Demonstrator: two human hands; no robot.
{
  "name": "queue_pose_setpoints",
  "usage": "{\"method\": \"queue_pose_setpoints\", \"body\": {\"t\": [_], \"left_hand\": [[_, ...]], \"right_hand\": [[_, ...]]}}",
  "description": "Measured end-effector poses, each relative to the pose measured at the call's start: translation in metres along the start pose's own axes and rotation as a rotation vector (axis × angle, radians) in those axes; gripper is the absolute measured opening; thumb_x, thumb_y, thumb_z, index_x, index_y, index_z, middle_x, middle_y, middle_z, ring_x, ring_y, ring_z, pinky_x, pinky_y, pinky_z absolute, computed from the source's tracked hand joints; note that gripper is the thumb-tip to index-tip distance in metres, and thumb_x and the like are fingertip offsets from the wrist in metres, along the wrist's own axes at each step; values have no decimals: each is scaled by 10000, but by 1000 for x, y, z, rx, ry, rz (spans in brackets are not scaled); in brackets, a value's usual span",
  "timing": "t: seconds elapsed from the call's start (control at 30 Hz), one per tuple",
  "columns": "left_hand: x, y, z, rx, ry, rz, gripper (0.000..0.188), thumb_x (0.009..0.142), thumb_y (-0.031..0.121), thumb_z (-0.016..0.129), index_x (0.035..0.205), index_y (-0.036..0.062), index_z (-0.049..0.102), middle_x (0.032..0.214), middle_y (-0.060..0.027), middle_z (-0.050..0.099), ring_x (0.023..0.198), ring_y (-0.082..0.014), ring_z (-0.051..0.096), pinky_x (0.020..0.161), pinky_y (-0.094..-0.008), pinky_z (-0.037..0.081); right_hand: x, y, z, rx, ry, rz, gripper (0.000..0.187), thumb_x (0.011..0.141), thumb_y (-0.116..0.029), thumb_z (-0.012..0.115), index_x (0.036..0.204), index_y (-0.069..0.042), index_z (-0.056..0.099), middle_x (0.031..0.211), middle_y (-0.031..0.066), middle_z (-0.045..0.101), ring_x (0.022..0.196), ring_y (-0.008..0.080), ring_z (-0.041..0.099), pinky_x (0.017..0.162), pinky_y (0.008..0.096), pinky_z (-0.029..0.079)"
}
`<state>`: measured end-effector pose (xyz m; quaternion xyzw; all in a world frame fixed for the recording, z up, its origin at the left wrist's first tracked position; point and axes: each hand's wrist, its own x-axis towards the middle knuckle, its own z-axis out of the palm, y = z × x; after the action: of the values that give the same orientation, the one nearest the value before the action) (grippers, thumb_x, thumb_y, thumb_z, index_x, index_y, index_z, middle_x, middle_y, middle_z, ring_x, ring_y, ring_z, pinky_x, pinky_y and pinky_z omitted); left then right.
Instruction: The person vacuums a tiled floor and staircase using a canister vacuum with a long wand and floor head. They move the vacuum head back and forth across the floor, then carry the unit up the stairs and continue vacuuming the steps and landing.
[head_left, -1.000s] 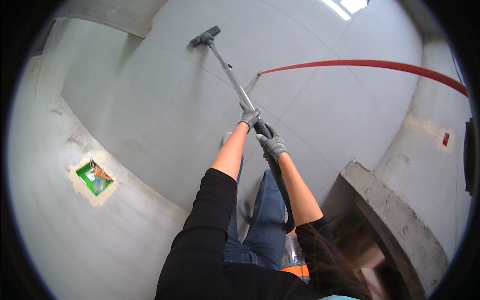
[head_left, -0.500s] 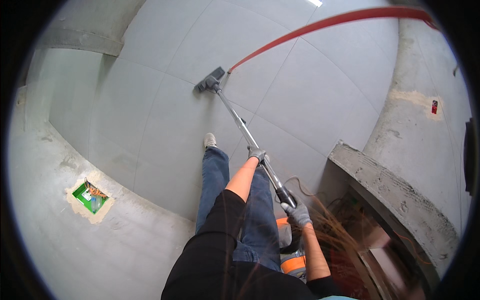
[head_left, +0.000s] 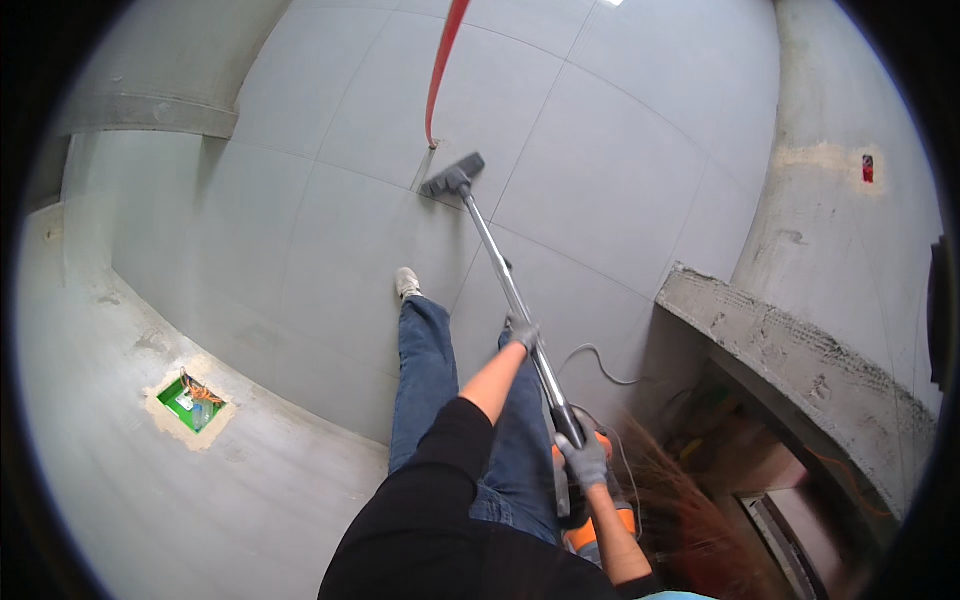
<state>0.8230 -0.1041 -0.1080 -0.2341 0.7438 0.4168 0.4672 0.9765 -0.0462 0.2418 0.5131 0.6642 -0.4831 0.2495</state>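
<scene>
A vacuum cleaner wand (head_left: 500, 265), a silver tube, slants from my body toward the far floor. My left hand (head_left: 524, 335), in a grey glove, is closed round the middle of the tube. Lower down, my right hand (head_left: 585, 460), also gloved, grips the black handle end. At the far end, the dark grey floor head (head_left: 455, 178) lies on the grey tiles (head_left: 600, 160), just near the foot of a red pipe (head_left: 437, 80) that rises from the floor. An orange and grey vacuum body (head_left: 626, 520) sits beside my legs, partly hidden by my right arm.
A rough concrete ledge (head_left: 780, 345) juts in at the right, with a dim cluttered recess below it. A green socket box (head_left: 192, 402) with loose wires is set in the left wall. A thin cable (head_left: 600, 360) curls near the ledge. My shoe (head_left: 407, 283) stands on the tiles.
The floor head has swept from the left of the red pipe's foot to its right and nearer side. Both hands keep their grip on the wand. The view has shifted a little.
</scene>
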Motion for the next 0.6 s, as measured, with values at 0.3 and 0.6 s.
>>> {"method": "queue_pose_setpoints", "body": {"t": [0.3,0.6], "left_hand": [[-38,32,-24,-314,-159,-99,447,829,68,629,1090,50,267,656,-112,527,476,-236,567,418,-391,516],[-17,4,-17,116,-221,134,522,772,170,659,1147,-30,355,777,-168,594,591,-265,637,525,-382,555]], "right_hand": [[-17,-22,3,-214,23,97,705,751,-356,771,1371,-191,480,1075,161,660,975,279,650,858,360,494],[-21,-1,23,128,90,79,659,763,-226,776,1352,-135,494,1176,135,635,1073,248,616,931,349,472]]}}
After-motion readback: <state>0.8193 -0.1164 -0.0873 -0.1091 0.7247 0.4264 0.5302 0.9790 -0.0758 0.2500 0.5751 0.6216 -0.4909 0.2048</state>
